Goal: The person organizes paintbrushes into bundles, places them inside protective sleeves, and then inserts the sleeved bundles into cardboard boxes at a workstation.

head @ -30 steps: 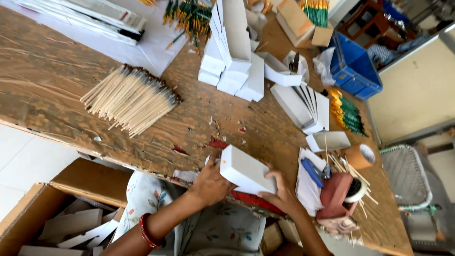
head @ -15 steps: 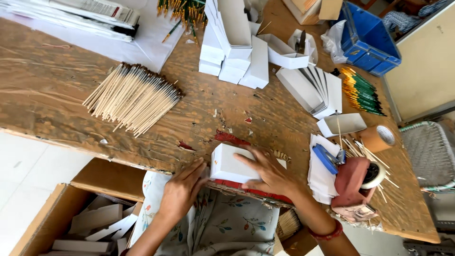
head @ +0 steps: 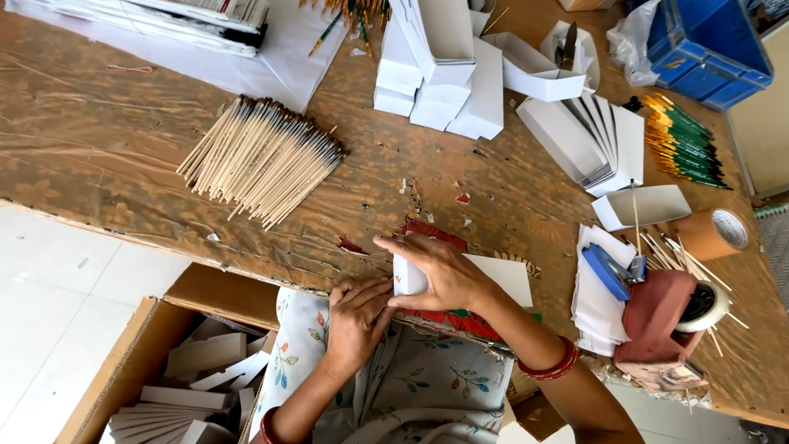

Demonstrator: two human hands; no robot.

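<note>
A long white cardboard box (head: 501, 275) lies on the wooden table (head: 99, 156) at its near edge, over a red patch. My right hand (head: 436, 271) rests flat on the box's left part and presses it down. My left hand (head: 357, 316) sits at the box's left end, fingers curled against that end at the table edge. A pile of wooden-handled paintbrushes (head: 259, 160) lies further back on the left.
Stacks of white boxes (head: 440, 70) and flat box blanks (head: 592, 140) stand at the back. Green and yellow brushes (head: 686, 140), a brown tape roll (head: 711, 234), a tape dispenser (head: 670, 316) and paper sheets (head: 596, 300) are right. A carton of white boxes (head: 189, 386) sits below left.
The box came down from my raised hands onto the table edge. My right hand moved on top of it and my left hand shifted to its left end.
</note>
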